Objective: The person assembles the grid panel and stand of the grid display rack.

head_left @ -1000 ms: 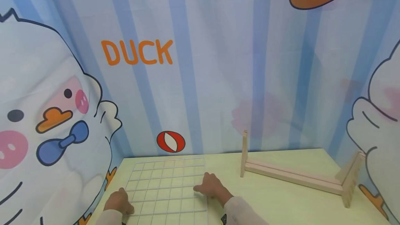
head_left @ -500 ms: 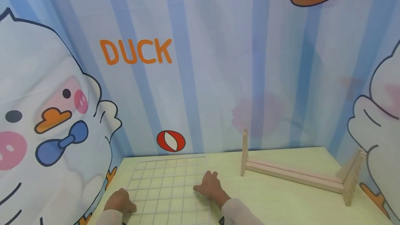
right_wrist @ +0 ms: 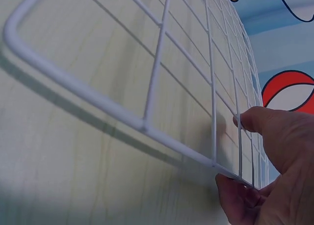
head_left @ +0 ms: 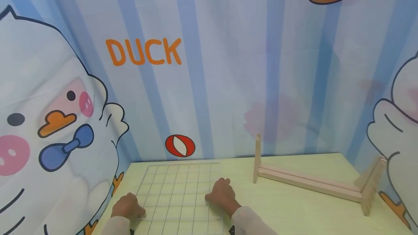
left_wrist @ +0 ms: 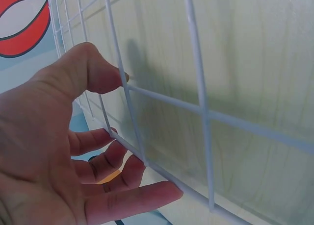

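A white wire grid panel point(head_left: 179, 193) lies over the left part of the table, its near end beyond the bottom of the head view. My left hand point(head_left: 127, 206) grips its left edge. In the left wrist view the thumb is over the wires and the fingers point(left_wrist: 135, 199) come under the edge rod. On the opposite side my right hand point(head_left: 222, 196) grips the right edge, thumb over the mesh and fingertips point(right_wrist: 230, 193) beneath the rod. The rod point(right_wrist: 144, 129) stands slightly off the tabletop there, with its shadow beside it.
To the right stands a wooden frame point(head_left: 310, 183), a long bar between two upright end pieces. The pale yellow table point(head_left: 277, 217) reaches back to a striped blue cloth point(head_left: 222, 82) printed with ducks.
Both hands and the grid panel have shifted slightly to the right over the table. The head view has turned a little; the wooden frame keeps its place.
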Demonstrator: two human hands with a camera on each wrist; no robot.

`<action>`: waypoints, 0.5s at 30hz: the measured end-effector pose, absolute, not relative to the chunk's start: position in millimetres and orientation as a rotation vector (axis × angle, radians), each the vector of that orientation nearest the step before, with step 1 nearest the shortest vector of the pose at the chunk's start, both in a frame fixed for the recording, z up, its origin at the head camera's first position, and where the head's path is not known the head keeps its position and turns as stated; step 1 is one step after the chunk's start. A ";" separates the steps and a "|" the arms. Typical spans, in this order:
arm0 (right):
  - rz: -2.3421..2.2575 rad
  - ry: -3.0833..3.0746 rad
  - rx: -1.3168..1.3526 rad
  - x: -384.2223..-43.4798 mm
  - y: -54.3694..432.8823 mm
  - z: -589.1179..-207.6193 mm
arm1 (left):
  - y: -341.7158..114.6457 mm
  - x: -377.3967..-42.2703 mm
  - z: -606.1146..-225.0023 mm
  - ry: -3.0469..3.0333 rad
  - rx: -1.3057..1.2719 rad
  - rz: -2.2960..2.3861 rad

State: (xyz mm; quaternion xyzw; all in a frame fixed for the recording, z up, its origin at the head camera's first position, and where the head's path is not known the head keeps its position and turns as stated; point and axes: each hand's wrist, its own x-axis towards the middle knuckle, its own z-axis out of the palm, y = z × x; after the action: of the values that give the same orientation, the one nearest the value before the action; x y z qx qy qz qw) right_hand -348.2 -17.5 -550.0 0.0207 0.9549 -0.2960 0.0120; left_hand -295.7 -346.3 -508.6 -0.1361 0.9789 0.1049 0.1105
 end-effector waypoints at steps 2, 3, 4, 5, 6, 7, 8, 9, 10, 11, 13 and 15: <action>-0.912 2.993 0.061 -349.5 -16.6 -547.0 | -346.7 -298.0 -508.2 2.873 -0.419 0.321; -0.911 3.001 0.060 -350.1 -16.0 -545.4 | -347.0 -299.3 -508.1 2.873 -0.427 0.333; -0.906 3.010 0.062 -350.8 -15.4 -543.6 | -347.5 -300.8 -508.7 2.875 -0.434 0.348; -0.897 3.019 0.064 -351.2 -14.9 -541.6 | -348.0 -302.1 -509.1 2.877 -0.437 0.363; -0.891 3.029 0.069 -351.5 -14.5 -539.7 | -348.5 -303.2 -509.4 2.882 -0.432 0.377; -0.883 3.039 0.073 -352.0 -14.1 -537.8 | -349.0 -304.2 -509.7 2.890 -0.428 0.388; -0.874 3.047 0.078 -352.3 -13.8 -535.6 | -349.4 -305.0 -509.4 2.895 -0.422 0.402; -0.866 3.055 0.077 -352.6 -13.5 -533.2 | -350.0 -305.8 -509.1 2.896 -0.418 0.415; -0.864 3.062 0.076 -352.6 -13.3 -530.2 | -350.6 -306.6 -508.7 2.900 -0.413 0.426; -0.853 3.069 0.073 -352.9 -13.1 -527.2 | -351.2 -307.1 -507.7 2.903 -0.409 0.432; -0.847 3.085 0.062 -353.7 -13.0 -519.9 | -352.1 -308.8 -505.1 2.905 -0.400 0.439; -0.844 3.098 0.058 -355.7 -12.6 -512.3 | -352.3 -311.0 -501.5 2.904 -0.393 0.454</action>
State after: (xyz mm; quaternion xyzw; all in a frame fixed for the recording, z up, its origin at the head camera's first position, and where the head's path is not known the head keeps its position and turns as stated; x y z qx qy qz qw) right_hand -355.7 -12.6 -512.3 0.0181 0.9641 -0.2627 -0.0352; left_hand -311.0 -352.3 -501.5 -0.1320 0.9755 0.1526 0.0882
